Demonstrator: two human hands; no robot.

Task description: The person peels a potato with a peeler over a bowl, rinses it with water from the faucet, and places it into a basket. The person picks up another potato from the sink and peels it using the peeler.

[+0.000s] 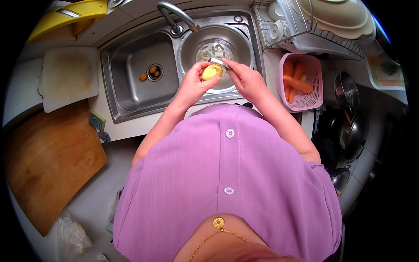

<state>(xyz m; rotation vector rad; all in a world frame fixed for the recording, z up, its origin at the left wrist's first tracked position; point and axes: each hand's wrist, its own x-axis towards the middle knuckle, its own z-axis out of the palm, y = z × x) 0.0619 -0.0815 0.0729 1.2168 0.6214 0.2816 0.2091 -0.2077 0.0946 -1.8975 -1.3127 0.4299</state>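
Note:
My left hand (194, 84) is closed around a pale yellow potato (211, 73), which looks mostly peeled. In my right hand (248, 81) is a peeler (220, 63), its metal head against or just above the potato's upper side; the handle is mostly hidden by the fingers. Both hands are over the near part of a round metal basin (185, 51) set in the right sink bowl. Strips of peel (204, 55) lie at the bottom of the basin. Several small unpeeled potatoes (143, 77) rest near the drain of the left sink bowl (126, 87).
A faucet (180, 15) arches over the sink's back edge. To the right stand a pink basket (314, 94) of carrots (301, 84) and a wire dish rack (266, 26). A white cutting board (70, 78), a sponge (97, 121) and a wooden board (52, 161) are at the left.

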